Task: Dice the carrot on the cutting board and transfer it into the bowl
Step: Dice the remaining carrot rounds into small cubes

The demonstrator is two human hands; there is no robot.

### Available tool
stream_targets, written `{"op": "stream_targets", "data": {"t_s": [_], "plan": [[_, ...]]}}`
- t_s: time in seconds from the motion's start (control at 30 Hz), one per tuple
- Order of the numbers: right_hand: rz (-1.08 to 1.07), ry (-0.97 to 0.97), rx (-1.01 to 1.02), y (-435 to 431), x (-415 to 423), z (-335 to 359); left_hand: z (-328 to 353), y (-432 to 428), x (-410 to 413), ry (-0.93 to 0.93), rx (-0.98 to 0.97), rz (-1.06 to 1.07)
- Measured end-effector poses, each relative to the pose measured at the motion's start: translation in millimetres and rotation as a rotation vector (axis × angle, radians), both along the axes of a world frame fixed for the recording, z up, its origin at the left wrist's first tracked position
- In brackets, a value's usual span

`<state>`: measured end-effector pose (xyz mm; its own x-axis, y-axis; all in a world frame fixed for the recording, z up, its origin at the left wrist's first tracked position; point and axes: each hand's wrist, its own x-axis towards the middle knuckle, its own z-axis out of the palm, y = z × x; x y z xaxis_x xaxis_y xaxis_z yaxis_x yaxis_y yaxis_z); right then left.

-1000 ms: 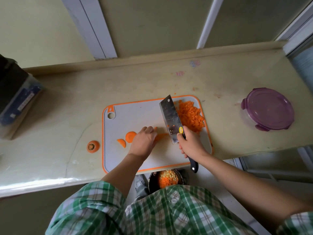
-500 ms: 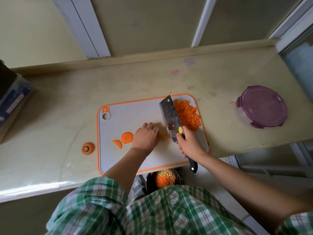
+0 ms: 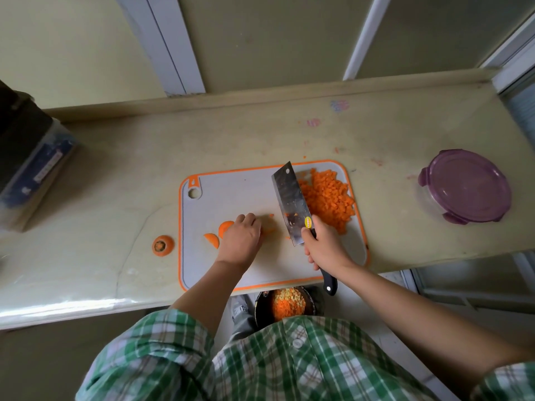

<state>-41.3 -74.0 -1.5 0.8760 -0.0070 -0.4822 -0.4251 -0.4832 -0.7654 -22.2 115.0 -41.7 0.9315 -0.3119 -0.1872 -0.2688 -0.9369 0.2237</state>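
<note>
one view is given, from the head. the carrot piece (image 3: 267, 230) being cut is seen on the cutting board (image 3: 231, 192), a blurred orange patch just to the right of the left hand (image 3: 241, 241), whose fingers are curled down over it and pin it to the board; the fingertips are hidden. the cleaver (image 3: 289, 204) is gripped by the right hand (image 3: 324, 247), fingers wrapped around the black handle by the blade, and the blade is held tilted just to the right of the piece, its long edge running away from the body. the piece lies between the two hands, nearer the left, with a small gap to the blade; its long axis cannot be told through the blur. it is judged that the next chop must fall in that gap, clear of the knuckles. beyond the blade a pile of diced carrot (image 3: 327, 198) is heaped on the board's far right corner. a round slice (image 3: 224, 228) and a half slice (image 3: 212, 240) lie uncut left of that hand. a carrot top (image 3: 163, 246) rests on the counter (image 3: 115, 169), just off the board's left edge. the bowl (image 3: 260, 305) is seen below the counter's near edge, holding diced bits. a purple-lidded container (image 3: 466, 189) stands well to the right, a dark box (image 3: 29, 169) at the far left.
</note>
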Motion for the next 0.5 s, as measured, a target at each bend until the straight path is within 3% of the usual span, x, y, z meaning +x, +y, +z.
{"op": "stream_targets", "data": {"t_s": [0.3, 0.5], "plan": [[0.13, -0.028, -0.07, 20, -5, -10, -6, 7, -8, -0.027, 0.03, 0.074], [0.115, -0.052, -0.231, 7, -5, -23, -10, 9, -7, -0.048, 0.014, 0.063]]}}
